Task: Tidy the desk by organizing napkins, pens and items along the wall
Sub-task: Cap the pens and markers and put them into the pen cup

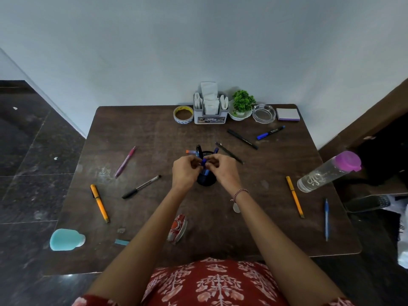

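Observation:
A black mesh pen cup point(206, 181) stands mid-desk with several pens sticking out of it. Just in front of and above it, my left hand point(185, 173) and my right hand point(223, 171) meet, both closed on a blue pen point(204, 163). Loose pens lie around: a pink pen point(125, 161), a black pen point(141, 186), an orange pen point(99, 203) on the left, black pens point(242, 139) point(229, 153), a blue marker point(270, 132), an orange pen point(295, 196) and a blue pen point(326, 219) on the right. The napkin holder point(210, 110) stands at the wall.
Along the wall sit a tape roll point(183, 114), a small green plant in a white pot point(241, 107), a glass ashtray point(264, 113) and a sticky-note block point(288, 114). A clear bottle with a purple lid point(329, 172) lies right. A teal bottle point(66, 239) and a red wrapper point(176, 227) lie near.

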